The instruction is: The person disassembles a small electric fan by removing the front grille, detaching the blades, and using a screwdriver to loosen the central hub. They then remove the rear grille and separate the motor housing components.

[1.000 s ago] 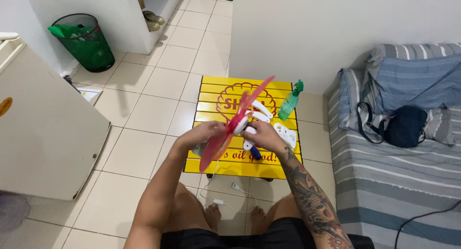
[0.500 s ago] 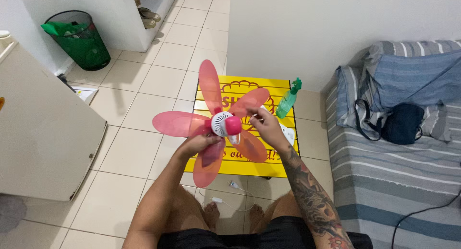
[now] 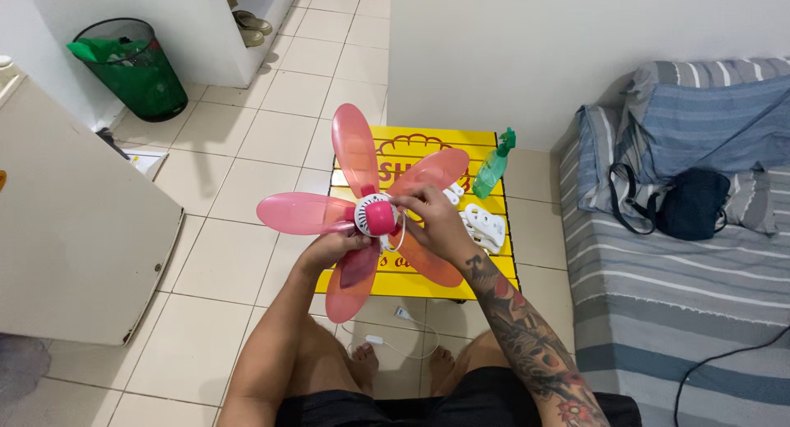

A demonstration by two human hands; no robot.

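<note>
Pink fan blades [image 3: 362,217] sit in the left hand [image 3: 333,246] grip; right hand [image 3: 432,221] fingers pinch the hub. Translucent blades might crack if twisted hard.

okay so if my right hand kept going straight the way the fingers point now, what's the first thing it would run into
Your right hand points left toward the pink hub of the fan, which the fingers seem to touch already. So the hub comes first, then probably your left hand behind it; depth is unclear.
</note>
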